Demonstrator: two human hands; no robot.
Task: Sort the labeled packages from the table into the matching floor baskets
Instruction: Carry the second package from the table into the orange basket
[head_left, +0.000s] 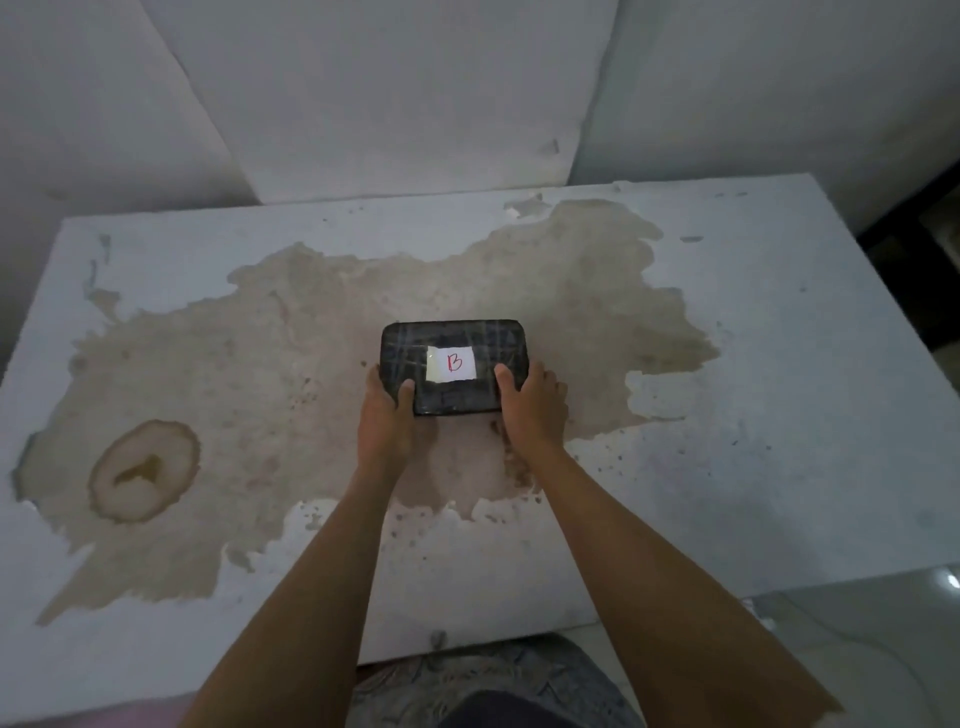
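A black, tape-wrapped package (483, 335) lies in the middle of the table (779, 364). On its top is a white label (451, 362) with a red letter B. My left hand (387, 402) grips its near left corner, thumb on top. My right hand (530, 397) grips its near right corner the same way. Whether the package rests on the table or is just lifted I cannot tell. No basket is in view.
The table top is white with a large bare brownish patch and a ring-shaped stain (145, 470) at the left. White walls stand close behind it. Glossy floor (883, 623) shows past the table's right near corner.
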